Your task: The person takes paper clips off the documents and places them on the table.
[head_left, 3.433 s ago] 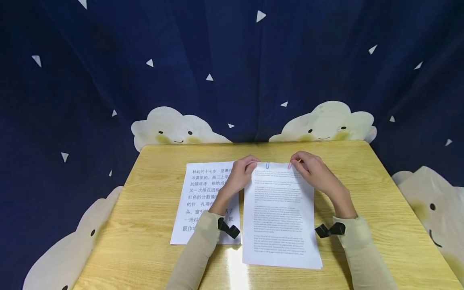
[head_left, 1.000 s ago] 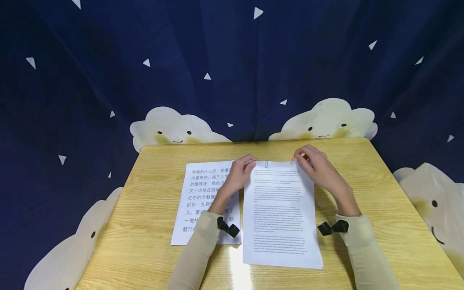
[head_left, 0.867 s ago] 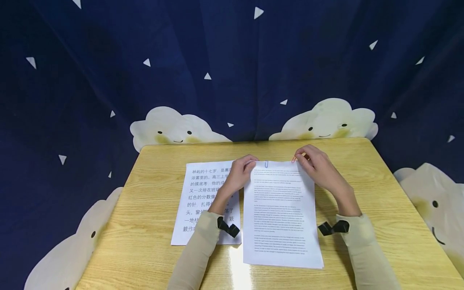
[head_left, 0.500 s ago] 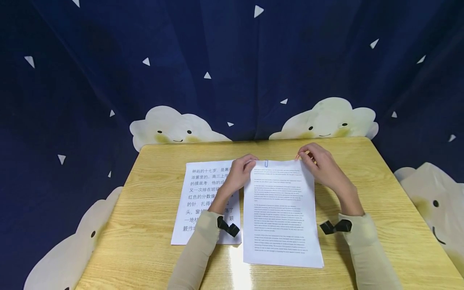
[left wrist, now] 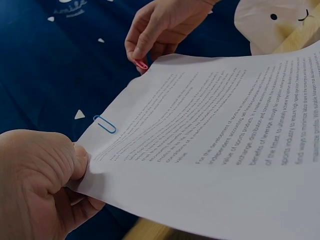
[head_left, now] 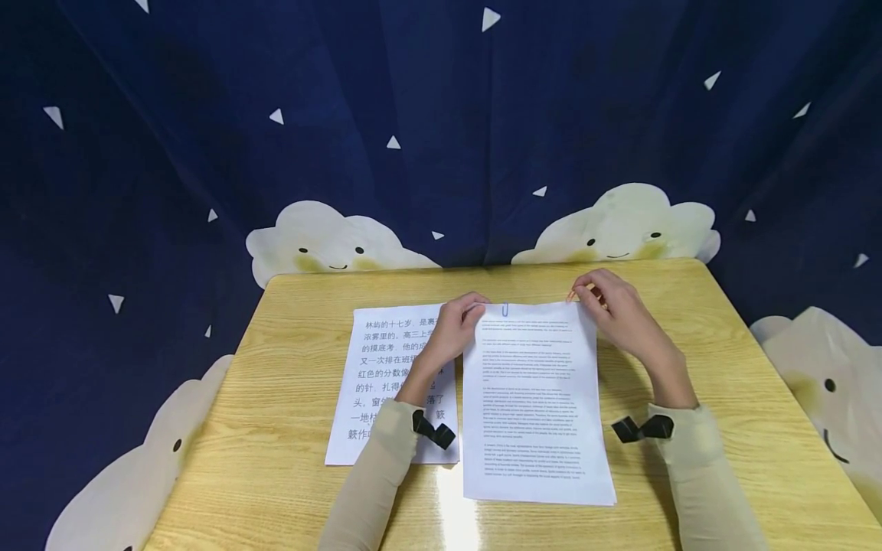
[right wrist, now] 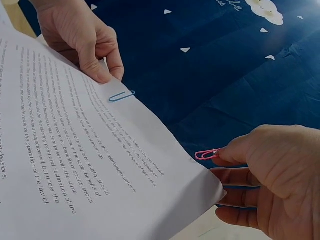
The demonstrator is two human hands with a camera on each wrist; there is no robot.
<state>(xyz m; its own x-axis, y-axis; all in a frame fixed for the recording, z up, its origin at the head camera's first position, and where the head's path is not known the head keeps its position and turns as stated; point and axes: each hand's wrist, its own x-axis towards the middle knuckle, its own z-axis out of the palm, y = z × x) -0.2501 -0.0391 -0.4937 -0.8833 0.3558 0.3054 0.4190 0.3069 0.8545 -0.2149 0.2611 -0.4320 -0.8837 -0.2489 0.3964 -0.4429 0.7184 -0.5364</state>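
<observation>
Left hand grip pinches stapled-size printed sheets at 11 o'clock corner, mid-tabletop; blue clip remains on. Right hand has pulled pink paperclip off toward 1 o'clock; one clip freed.

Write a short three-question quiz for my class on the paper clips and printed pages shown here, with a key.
1. True or false: the blue paper clip is clipped on the top edge of the English page.
2. What does the right hand pinch? A) a pink paper clip B) a pen C) a coin
3. Fill in: the left hand holds the page's top ____ corner, with a Chinese page lying flat on the table beside it.

Key: 1 true; 2 A; 3 left.
</observation>
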